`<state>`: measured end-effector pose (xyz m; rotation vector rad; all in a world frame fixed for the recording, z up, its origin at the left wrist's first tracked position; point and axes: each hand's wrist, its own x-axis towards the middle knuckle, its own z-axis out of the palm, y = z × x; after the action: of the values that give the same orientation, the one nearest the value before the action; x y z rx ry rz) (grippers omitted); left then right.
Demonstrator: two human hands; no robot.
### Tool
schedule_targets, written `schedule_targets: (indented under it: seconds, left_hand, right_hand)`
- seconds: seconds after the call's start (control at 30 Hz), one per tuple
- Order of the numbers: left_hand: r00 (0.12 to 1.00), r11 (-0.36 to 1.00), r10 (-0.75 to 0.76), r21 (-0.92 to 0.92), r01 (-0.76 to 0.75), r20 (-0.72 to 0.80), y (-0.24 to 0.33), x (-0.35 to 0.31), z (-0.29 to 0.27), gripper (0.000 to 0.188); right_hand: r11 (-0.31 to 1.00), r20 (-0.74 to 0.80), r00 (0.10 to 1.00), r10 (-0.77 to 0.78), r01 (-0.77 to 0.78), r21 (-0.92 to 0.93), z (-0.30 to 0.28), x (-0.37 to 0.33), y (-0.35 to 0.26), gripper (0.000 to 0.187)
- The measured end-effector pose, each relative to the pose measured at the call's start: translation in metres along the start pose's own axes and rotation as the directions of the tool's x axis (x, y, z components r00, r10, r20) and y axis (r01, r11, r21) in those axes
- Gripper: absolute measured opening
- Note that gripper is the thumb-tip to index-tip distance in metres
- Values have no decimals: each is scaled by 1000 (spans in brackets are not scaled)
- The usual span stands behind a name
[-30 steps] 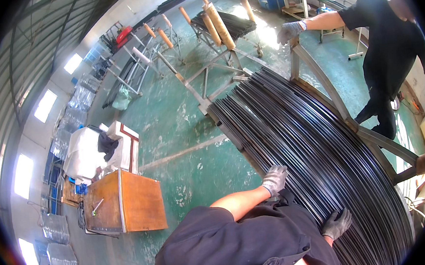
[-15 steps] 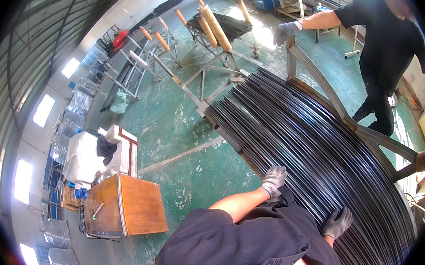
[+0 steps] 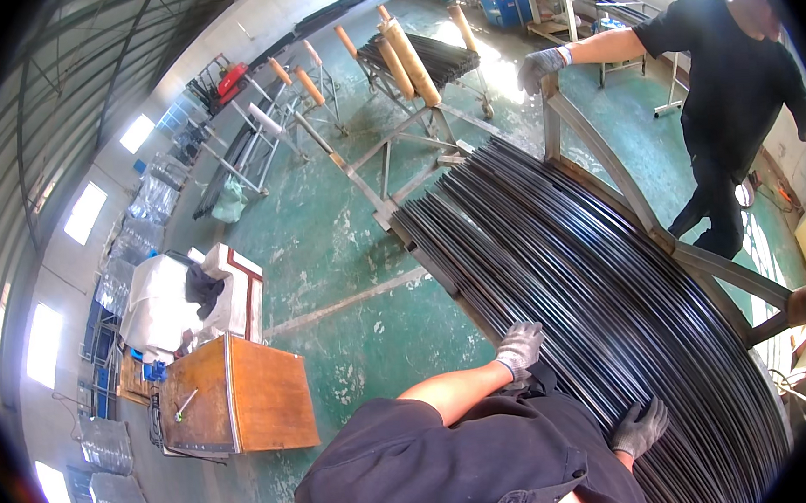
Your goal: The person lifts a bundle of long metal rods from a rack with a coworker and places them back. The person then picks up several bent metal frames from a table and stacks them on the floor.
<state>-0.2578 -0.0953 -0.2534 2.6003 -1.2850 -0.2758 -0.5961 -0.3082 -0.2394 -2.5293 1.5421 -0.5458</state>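
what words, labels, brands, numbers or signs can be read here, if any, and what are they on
None can be read.
Black rods, left glove, right glove: no readable marking.
Brown box: no readable marking.
Blue containers at the back: too small and blurred to tell.

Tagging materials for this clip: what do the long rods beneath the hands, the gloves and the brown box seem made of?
Long rods: probably metal, smooth and dark, given bright glare streaks, though plastic is possible. Gloves: likely knitted fabric, matte mottled grey, fitting closely around the fingers; coating unclear. Brown box: perhaps varnished wood, its orange-brown faces unevenly toned.
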Motion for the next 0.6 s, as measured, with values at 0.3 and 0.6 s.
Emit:
schedule_targets:
  seconds: [0.3,0.6]
  left_hand:
    - [1000,999,-2,-38,2,-1,10,-5,-13,33]
    - [999,999,24,-40,-25,-27,7,-3,-8,36]
  right_hand:
    - [1000,33,999,23,-22,-10,-2,0,1,55]
    - [1000,37,999,22,-22,-4,-7,0,-2,55]
